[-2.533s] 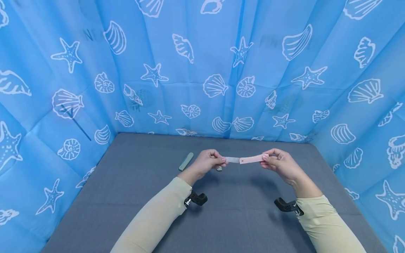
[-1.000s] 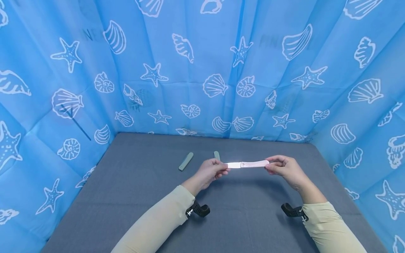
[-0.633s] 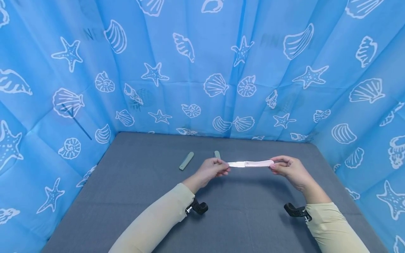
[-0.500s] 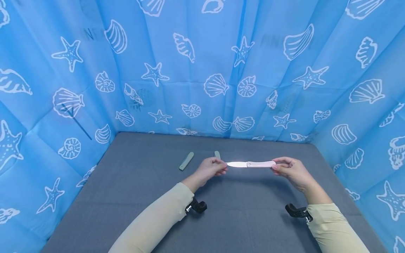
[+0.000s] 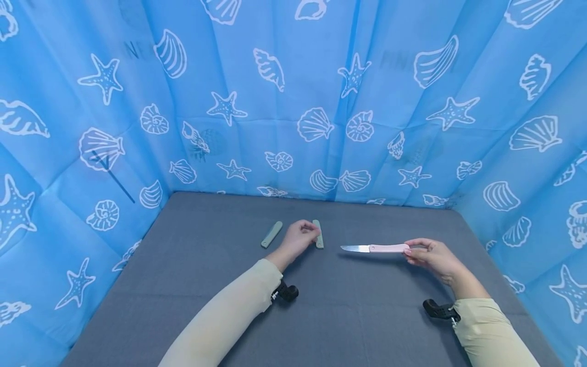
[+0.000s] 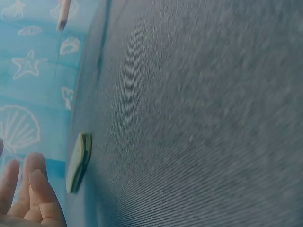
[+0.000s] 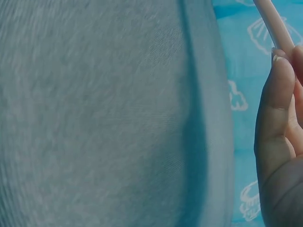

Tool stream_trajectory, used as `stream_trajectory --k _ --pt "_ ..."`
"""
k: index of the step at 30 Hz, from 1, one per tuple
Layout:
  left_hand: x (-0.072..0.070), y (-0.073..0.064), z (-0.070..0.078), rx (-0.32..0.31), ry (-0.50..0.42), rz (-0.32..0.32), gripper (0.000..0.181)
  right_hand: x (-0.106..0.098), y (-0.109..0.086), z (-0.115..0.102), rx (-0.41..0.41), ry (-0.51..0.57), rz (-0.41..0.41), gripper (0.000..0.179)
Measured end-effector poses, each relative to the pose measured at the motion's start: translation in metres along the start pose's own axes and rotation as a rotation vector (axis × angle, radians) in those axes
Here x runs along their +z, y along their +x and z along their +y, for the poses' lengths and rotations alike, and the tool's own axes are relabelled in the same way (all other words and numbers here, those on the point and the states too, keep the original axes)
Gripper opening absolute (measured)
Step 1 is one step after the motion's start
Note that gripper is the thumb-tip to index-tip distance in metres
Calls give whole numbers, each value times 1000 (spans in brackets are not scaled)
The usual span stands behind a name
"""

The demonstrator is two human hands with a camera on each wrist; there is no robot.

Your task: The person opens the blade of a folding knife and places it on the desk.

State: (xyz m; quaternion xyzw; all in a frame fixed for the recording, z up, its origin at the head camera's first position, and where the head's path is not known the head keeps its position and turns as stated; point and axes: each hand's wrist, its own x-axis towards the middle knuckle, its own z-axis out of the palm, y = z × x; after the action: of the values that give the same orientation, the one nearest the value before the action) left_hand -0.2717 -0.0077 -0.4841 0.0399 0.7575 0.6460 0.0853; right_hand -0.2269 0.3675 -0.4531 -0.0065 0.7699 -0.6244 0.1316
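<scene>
My right hand (image 5: 433,259) pinches the rear end of a pink-handled folding knife (image 5: 389,248) above the table. Its silver blade (image 5: 355,248) is folded out and points left. In the right wrist view the thumb (image 7: 277,90) lies against the pink handle (image 7: 275,26). My left hand (image 5: 299,237) is off the blade, with loosely bent fingers that hold nothing. It hovers by a green folded knife (image 5: 319,239) on the table and partly covers it in the head view. The left wrist view shows a gap between the fingers (image 6: 35,175) and a green folded knife (image 6: 79,163).
Another green folded knife (image 5: 272,235) lies left of the left hand. The grey cloth-covered table (image 5: 321,321) ends at blue curtains (image 5: 284,102) with shell and starfish prints behind and at both sides. Black wrist mounts (image 5: 288,291) stick out below both forearms.
The left hand slid off the blade tip and moved slightly left and up. The right hand carried the pink folding knife right and a little down. Its blade went from partly covered to fully visible.
</scene>
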Motion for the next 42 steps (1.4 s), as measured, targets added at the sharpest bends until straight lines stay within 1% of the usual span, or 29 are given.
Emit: stream_trajectory --k 4,9,11,13,17,19,21,24,27,30,34,39,42 --pt "0 6 0 20 56 35 18 -4 2 6 25 -10 -14 33" --pt "2 12 -2 14 115 61 17 -8 6 14 112 -10 -41 37" --pt "2 14 -3 12 129 69 16 -8 7 16 145 -27 -29 38" --pt "4 17 -4 9 135 76 16 -7 7 17 170 -67 -11 37" --pt "7 20 -3 -5 141 93 18 -5 7 15 209 -187 20 38" --pt "9 21 -1 -16 157 98 19 -5 6 13 216 -256 19 37" --pt "11 22 -1 -29 174 98 21 -5 7 12 230 -298 36 36" --pt "14 24 0 -58 205 108 23 -5 7 11 233 -359 37 33" --pt "17 27 1 -91 231 123 27 -4 8 10 250 -376 45 31" --pt "19 28 3 -116 278 129 33 -4 9 10 272 -369 52 30" --pt "22 29 7 -131 377 138 38 -4 9 10 278 -361 60 28" --pt "26 28 10 -140 508 162 40 -3 8 11 249 -350 42 26" --pt "28 28 11 -150 560 158 39 -6 7 12 251 -328 30 26"
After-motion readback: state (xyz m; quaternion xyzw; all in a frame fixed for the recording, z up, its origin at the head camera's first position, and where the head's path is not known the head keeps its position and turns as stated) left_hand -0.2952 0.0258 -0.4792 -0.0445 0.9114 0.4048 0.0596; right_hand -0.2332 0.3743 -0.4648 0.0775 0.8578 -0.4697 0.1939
